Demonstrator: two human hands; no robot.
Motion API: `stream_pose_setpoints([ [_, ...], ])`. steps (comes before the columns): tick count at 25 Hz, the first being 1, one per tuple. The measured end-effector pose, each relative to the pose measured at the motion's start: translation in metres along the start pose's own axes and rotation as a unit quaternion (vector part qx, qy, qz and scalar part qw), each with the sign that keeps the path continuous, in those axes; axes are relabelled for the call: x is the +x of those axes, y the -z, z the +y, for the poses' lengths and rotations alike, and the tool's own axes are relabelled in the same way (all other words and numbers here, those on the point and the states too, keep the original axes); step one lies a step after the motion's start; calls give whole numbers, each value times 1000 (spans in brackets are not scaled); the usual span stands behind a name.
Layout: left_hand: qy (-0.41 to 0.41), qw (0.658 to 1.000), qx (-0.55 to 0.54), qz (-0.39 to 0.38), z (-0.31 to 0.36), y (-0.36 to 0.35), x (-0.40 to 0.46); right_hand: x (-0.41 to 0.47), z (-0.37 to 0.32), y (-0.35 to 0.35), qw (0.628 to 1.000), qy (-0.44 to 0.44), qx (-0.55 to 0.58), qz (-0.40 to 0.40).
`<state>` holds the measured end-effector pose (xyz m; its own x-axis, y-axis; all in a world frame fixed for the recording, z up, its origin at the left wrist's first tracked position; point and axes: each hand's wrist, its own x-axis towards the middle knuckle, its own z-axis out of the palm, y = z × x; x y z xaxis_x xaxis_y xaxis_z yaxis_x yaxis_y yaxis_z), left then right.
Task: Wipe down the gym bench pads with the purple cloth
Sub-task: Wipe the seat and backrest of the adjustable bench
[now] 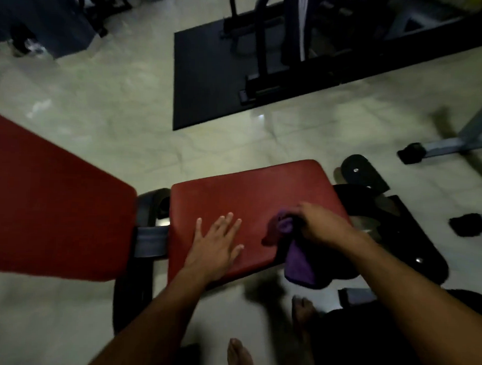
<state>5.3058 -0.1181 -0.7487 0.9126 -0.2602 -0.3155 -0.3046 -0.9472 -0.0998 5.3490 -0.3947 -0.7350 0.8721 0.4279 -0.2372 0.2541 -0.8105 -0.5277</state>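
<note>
The red seat pad [250, 193] of the gym bench lies in the middle of the view. A larger red back pad [50, 203] fills the left side, with a dark hinge gap between the two. My left hand [216, 244] rests flat on the seat pad's near left part, fingers spread. My right hand [323, 226] grips the purple cloth [294, 255] at the seat pad's near right corner. Part of the cloth is bunched on the pad and the rest hangs over the edge.
The bench's black frame [412, 243] juts out to the right of the seat. A black floor mat [210, 80] with a machine stands beyond. A grey metal leg [449, 143] lies at right. My bare feet [239, 357] stand on the pale tile floor.
</note>
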Motion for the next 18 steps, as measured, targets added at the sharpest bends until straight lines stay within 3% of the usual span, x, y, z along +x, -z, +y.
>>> stream_pose_setpoints([
  [4,-25,996,-69,50,52,3,82,18,81,50,983,-79,104,132],
  [8,75,988,-127,47,42,-22,146,25,149,56,946,-156,170,228],
  [12,126,972,-122,159,32,-69,154,39,167,19,925,-159,251,237],
  [15,108,970,-108,188,31,-76,160,60,156,-21,920,-186,243,244],
  [18,107,964,-99,221,29,-83,162,92,165,-16,903,-195,262,280],
])
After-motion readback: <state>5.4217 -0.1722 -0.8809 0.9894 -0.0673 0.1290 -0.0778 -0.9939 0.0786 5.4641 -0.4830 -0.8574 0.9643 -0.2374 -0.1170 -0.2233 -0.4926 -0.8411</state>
